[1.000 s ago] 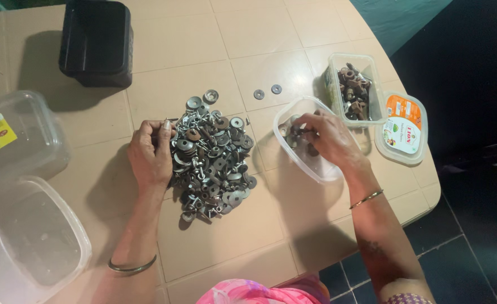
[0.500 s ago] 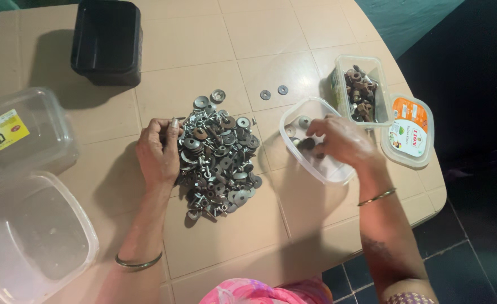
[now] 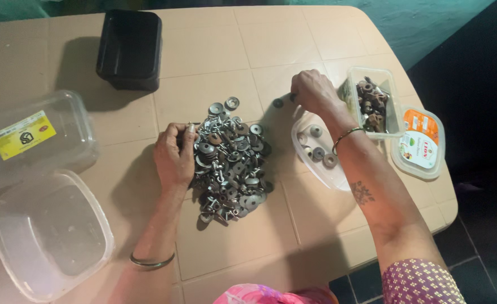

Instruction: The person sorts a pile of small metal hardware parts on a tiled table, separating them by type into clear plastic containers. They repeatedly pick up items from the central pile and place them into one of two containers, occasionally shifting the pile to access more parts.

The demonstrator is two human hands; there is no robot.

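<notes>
A heap of grey and rusty washers and bolts (image 3: 230, 160) lies mid-table. My left hand (image 3: 174, 153) rests against its left edge with the fingers curled in. What is inside the fist is hidden. My right hand (image 3: 314, 90) reaches over the far side of the table, and its fingertips pinch down on a loose washer there. A second loose washer (image 3: 278, 103) lies just left of those fingers. Under my right forearm sits a shallow clear tray (image 3: 310, 166) with several washers in it.
A clear tub of rusty parts (image 3: 372, 104) stands at the right, with an orange-labelled lid (image 3: 423, 145) beside it near the table's edge. A black box (image 3: 129, 48) sits at the back. Two large clear containers (image 3: 34, 135) (image 3: 48, 233) are on the left.
My right hand has left the clear tray and moved up and away to the loose washers. The left hand stays curled at the heap. The camera view has shifted.
</notes>
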